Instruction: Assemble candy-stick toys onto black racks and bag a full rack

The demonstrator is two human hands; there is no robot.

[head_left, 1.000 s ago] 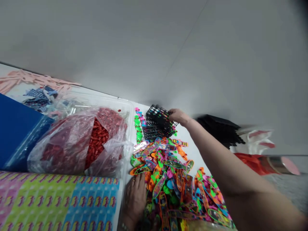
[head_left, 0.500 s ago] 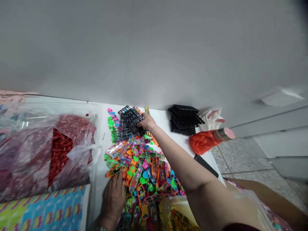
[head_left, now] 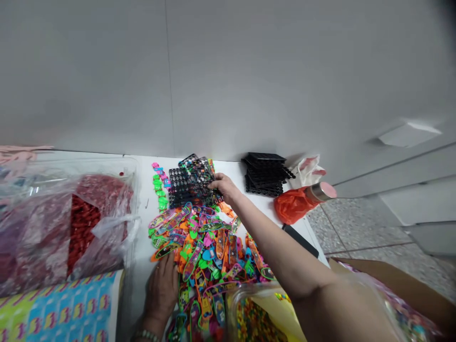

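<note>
My right hand point(head_left: 223, 183) reaches to the far side of the white table point(head_left: 142, 237) and grips the edge of a black plastic grid point(head_left: 188, 183) that lies nearly flat on top of other grids. A big heap of small bright toy skateboards point(head_left: 210, 251) covers the table between my arms. On the table at the heap's left edge lies my left hand point(head_left: 162, 289), fingers stretched out flat and touching the nearest toys. A short row of green and pink toy pieces point(head_left: 159, 183) runs along the grid's left side.
A clear bag of red pieces point(head_left: 71, 223) sits in a clear tray at left. Printed sticker sheets point(head_left: 57, 308) lie at the near left. A stack of black grids point(head_left: 265, 173), an orange bag point(head_left: 294, 206), a metal-lidded bottle point(head_left: 322, 191) and a brown box point(head_left: 399, 285) are at right.
My right hand has lowered the black grid from a tilted position to nearly flat. The camera view has swung right, showing the grid stack and floor. My left hand has stayed put.
</note>
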